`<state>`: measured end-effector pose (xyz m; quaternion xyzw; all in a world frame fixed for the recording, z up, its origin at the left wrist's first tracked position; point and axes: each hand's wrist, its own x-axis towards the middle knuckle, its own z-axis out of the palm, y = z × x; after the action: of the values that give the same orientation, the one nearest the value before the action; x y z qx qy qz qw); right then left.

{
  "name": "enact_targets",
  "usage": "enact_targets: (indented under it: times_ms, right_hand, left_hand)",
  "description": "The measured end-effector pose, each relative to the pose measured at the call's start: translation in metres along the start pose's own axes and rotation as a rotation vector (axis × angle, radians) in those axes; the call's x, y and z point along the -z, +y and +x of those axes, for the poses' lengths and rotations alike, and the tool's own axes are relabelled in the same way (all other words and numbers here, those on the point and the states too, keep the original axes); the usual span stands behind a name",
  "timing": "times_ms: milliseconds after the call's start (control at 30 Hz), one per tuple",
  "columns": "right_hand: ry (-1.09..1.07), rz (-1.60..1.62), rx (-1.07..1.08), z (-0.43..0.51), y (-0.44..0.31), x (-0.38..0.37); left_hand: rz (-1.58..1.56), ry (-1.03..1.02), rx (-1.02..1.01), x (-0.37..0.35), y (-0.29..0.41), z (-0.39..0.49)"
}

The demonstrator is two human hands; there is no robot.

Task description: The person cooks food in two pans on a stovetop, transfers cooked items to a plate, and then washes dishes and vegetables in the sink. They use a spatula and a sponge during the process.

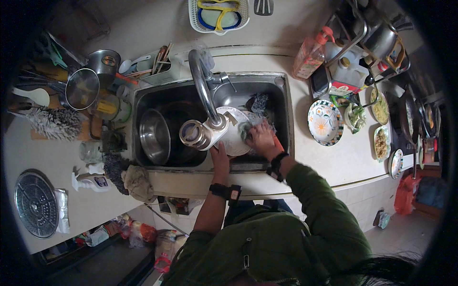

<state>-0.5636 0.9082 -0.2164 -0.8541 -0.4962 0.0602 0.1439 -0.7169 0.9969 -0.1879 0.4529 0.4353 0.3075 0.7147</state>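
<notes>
Over the right basin of a steel double sink (289, 118), my left hand (220, 161) grips the near rim of a white plate (234, 137). Fingers of my right hand (264, 139) press a greenish scrubber (244, 130) against the plate's right side. Part of the plate is hidden by the tap's white-and-chrome head (205, 134), which hangs above it. Something orange-red (278, 143) shows beside my right hand, mostly covered. A dark mesh scourer (259, 103) lies farther back in the same basin.
A steel bowl (154, 136) rests in the left basin. The curved tap (200, 78) arches over the sink's middle. Right of the sink are a patterned dish (325, 121) and a red pump bottle (310, 53). A spray bottle (93, 183) and a cloth (139, 183) lie at left.
</notes>
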Motion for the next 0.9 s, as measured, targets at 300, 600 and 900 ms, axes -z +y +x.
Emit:
enact_targets:
  times_ms: [300,600,900]
  right_hand:
    - [0.062,0.375,-0.309,-0.021,-0.033,-0.003]
    - [-0.024,0.709,-0.565,-0.001,0.008,-0.006]
    - [-0.211,0.963,-0.472,0.027,0.013,0.016]
  left_hand:
    - [-0.022,0.184,-0.030,-0.009,-0.037,0.019]
    - [-0.195,-0.233,0.071,0.014,0.001,0.013]
    - [0.542,-0.537,-0.276,0.067,0.014,0.034]
